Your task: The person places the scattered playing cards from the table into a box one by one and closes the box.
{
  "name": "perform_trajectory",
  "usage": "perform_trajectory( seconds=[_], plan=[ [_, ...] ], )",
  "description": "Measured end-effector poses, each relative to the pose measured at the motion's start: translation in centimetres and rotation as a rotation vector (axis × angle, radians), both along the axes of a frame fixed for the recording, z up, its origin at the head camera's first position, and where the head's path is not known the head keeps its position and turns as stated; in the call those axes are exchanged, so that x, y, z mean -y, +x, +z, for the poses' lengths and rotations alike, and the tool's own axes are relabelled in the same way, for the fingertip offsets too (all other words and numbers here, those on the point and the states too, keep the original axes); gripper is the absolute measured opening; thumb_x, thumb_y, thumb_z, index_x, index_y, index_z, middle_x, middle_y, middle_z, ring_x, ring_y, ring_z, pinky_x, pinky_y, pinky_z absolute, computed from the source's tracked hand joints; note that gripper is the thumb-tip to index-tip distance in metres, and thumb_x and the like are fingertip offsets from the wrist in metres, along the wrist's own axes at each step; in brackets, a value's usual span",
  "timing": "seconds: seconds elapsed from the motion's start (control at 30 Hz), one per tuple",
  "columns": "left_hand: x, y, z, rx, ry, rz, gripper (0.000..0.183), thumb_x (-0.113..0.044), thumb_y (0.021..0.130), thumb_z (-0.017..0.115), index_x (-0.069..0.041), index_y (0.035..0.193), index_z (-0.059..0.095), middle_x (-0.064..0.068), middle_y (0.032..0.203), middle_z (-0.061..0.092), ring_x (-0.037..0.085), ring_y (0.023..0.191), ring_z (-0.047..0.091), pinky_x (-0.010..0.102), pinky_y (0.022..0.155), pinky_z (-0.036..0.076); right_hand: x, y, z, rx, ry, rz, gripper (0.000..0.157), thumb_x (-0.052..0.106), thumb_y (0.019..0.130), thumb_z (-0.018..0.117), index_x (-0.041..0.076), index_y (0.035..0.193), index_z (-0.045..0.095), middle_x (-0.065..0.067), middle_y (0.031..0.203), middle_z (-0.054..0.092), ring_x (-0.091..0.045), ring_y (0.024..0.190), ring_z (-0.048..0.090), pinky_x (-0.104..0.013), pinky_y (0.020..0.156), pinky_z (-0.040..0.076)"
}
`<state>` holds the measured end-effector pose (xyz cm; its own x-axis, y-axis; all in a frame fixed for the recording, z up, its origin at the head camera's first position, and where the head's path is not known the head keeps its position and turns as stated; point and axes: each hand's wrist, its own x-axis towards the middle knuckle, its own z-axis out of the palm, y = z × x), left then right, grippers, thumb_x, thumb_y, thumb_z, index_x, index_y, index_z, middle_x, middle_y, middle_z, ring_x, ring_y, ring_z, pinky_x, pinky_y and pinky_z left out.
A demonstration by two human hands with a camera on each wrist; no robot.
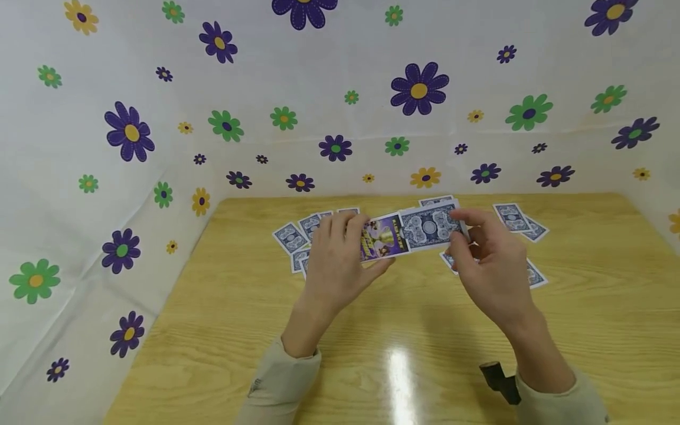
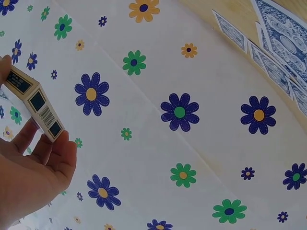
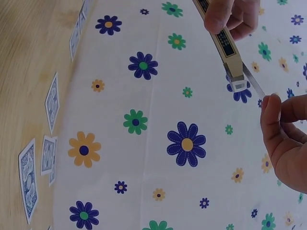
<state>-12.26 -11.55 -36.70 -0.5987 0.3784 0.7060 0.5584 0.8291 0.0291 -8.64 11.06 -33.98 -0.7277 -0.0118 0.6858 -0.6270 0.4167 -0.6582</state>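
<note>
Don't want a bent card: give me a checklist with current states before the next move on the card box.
1. Left grip on card box: ok, fingers curled round it.
2. Right grip on top held card: ok, pinching its outer end.
3. Top held card in line with the card box: ok, looks roughly straight.
4. Top held card fully in or out: not ok, part of it juts from the box's end.
5. Loose cards gathered: not ok, lying in groups on the table.
6. Anything else inside the card box: cannot tell, its walls hide that.
</note>
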Motion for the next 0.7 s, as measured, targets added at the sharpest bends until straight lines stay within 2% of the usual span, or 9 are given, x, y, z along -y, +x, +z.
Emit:
perform_trajectory(
  seconds=[0.2,0.33,0.53,0.7],
  plan=[
    [-0.1,0.0,0.1,-0.003,-0.013,0.003,0.080,-0.050,0.066,0.089,-0.003,0.120,0.054,0.015,0.114,0.057,0.033,0.102,0.055,0.045,0.088,0.049,0.6,0.3,-0.2,0.104,-0.062,0.057,0.046,-0.019,0.088,0.056,-0.006,0.132,0.050,-0.016,0.100,0.062,-0.004,0.068,0.061,-0.018,0.055,0.053],
    [-0.1,0.1,0.2,0.008,-0.016,-0.002,0.080,-0.050,0.067,0.089,-0.003,0.121,0.053,0.015,0.115,0.057,0.032,0.103,0.055,0.044,0.086,0.049,1.1,0.4,-0.4,0.144,-0.132,0.082,0.046,-0.020,0.088,0.057,-0.008,0.132,0.048,-0.016,0.104,0.061,-0.007,0.071,0.064,-0.022,0.057,0.056],
    [-0.1,0.1,0.3,0.018,-0.023,0.017,0.080,-0.052,0.067,0.088,-0.003,0.121,0.054,0.015,0.114,0.057,0.032,0.100,0.054,0.043,0.082,0.049,1.8,0.5,-0.6,0.173,-0.218,0.144,0.040,-0.017,0.088,0.058,-0.009,0.127,0.053,-0.013,0.101,0.057,-0.012,0.075,0.067,-0.027,0.065,0.059],
    [0.1,0.3,0.2,0.038,-0.013,0.024,0.080,-0.052,0.067,0.088,-0.003,0.122,0.055,0.014,0.114,0.058,0.031,0.100,0.054,0.042,0.081,0.049,2.3,0.5,-0.9,0.184,-0.190,0.141,0.042,-0.015,0.088,0.060,-0.005,0.129,0.057,-0.011,0.097,0.056,-0.010,0.077,0.068,-0.027,0.066,0.059]
  ],
)
